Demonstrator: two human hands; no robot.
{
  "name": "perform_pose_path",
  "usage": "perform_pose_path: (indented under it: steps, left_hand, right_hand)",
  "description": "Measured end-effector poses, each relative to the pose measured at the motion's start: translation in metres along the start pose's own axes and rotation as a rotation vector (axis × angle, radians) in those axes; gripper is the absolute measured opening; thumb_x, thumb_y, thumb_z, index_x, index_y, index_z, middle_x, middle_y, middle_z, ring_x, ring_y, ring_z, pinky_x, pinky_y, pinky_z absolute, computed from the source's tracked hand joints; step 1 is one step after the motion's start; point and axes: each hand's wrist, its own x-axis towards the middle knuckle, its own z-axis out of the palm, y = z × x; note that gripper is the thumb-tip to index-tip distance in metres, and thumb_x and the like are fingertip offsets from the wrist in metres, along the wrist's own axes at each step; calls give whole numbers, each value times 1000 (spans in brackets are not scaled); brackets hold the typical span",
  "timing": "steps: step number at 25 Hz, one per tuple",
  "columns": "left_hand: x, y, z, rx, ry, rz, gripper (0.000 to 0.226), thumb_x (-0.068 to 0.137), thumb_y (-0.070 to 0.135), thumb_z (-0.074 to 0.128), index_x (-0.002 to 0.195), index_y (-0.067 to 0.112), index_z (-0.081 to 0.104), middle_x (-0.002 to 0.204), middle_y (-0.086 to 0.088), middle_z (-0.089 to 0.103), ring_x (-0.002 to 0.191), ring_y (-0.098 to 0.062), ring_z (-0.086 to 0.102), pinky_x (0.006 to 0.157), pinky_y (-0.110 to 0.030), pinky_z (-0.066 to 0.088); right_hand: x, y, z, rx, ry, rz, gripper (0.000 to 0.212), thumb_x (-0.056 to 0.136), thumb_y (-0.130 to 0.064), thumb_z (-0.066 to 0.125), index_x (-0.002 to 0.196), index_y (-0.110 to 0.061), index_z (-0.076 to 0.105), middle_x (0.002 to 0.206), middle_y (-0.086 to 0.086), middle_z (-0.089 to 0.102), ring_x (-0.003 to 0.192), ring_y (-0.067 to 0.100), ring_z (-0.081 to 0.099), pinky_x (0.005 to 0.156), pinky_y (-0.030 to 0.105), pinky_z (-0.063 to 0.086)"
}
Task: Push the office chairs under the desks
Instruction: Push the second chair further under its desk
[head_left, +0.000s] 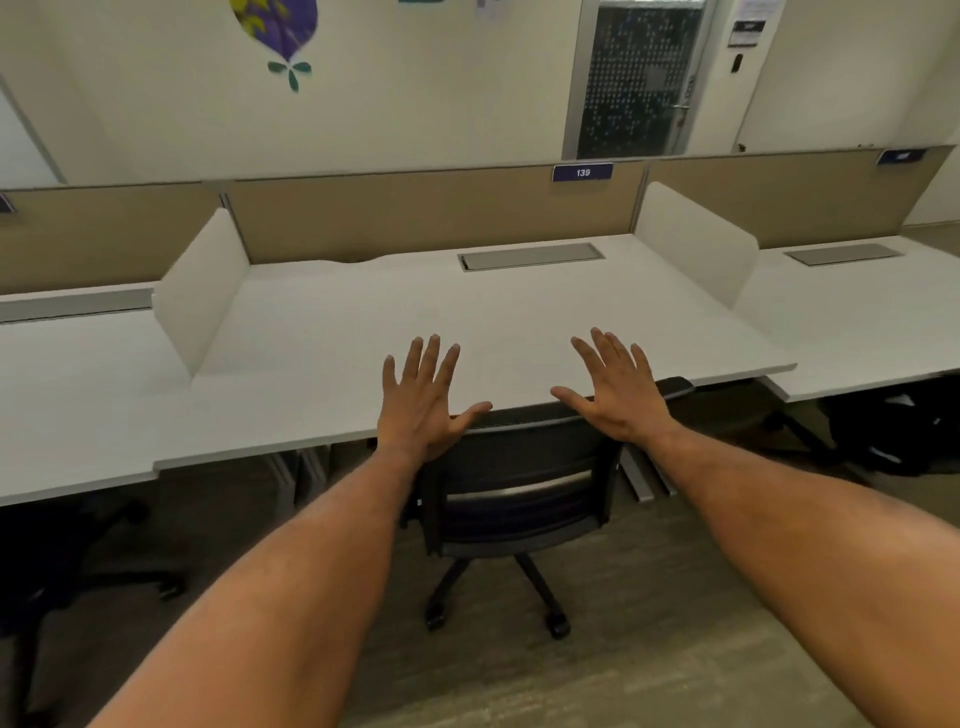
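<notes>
My left hand (421, 400) and my right hand (615, 392) are both stretched out flat, fingers spread, palms facing away from me, grasping nothing. They hover at the top edge of the office chair (519, 483), the left thumb just over the left end of the backrest's top rail and the right palm over its right end; I cannot tell whether either palm actually touches the rail.

The chair is black, with a dark mesh backrest in a squared frame, a gap across its lower back, and a splayed star base on small castors. Its backrest stands right at the front edge of the desk (467, 312), with the seat tucked beneath the top and one padded armrest (675, 387) showing just under the desk's edge to the right.

The desk top is a smooth, matte white slab with a thin edge. Toward its back sits a flat grey rectangular cable hatch (531, 256). Rounded white side panels (200, 291) rise at both ends of the desk, and a tan fabric-looking partition (415, 218) runs behind it, carrying a small blue label (582, 172) reading 139. Below the desk the floor (649, 649) is streaked grey-brown carpet.
</notes>
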Motion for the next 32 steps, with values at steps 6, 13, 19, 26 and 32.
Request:
perform_pose_path:
  steps: [6, 13, 19, 26, 32]
  left_hand:
    - [0, 29, 42, -77, -133, 50, 110, 75, 98, 18, 157, 27, 31, 160, -5, 39, 149, -29, 30, 117, -54, 33]
    - [25, 20, 50, -73, -56, 28, 105, 67, 102, 0, 100, 27, 66, 83, 6, 68, 74, -16, 61, 69, -34, 51]
    - [41, 17, 53, -93, -82, -12, 102, 68, 103, 8, 105, 29, 67, 90, 7, 69, 79, -16, 61, 69, -34, 50]
    - [57, 11, 47, -144, -279, -66, 101, 66, 100, 17, 134, 38, 58, 127, 6, 69, 112, -20, 62, 85, -38, 47]
    - [70, 18, 41, -169, -419, -87, 82, 89, 81, 26, 154, 33, 38, 154, 1, 49, 140, -26, 44, 115, -54, 29]
  right_hand:
    - [9, 46, 18, 25, -97, 46, 96, 88, -85, 25, 162, -23, 25, 172, 9, 12, 159, 27, 5, 127, 52, -1]
    - [31, 76, 37, 38, -105, 47, 89, 80, -94, 16, 95, -26, 71, 90, -4, 69, 91, 19, 62, 105, 51, 39]
    - [54, 83, 45, 61, -87, -17, 84, 84, -92, 23, 105, -26, 72, 96, -4, 69, 98, 20, 62, 107, 53, 36]
    - [71, 92, 46, 112, -174, -97, 83, 84, -90, 33, 122, -24, 66, 117, 3, 67, 117, 26, 57, 113, 62, 27]
    - [88, 93, 46, 162, -268, -135, 75, 89, -85, 33, 132, -30, 61, 122, 3, 66, 124, 27, 55, 118, 66, 13]
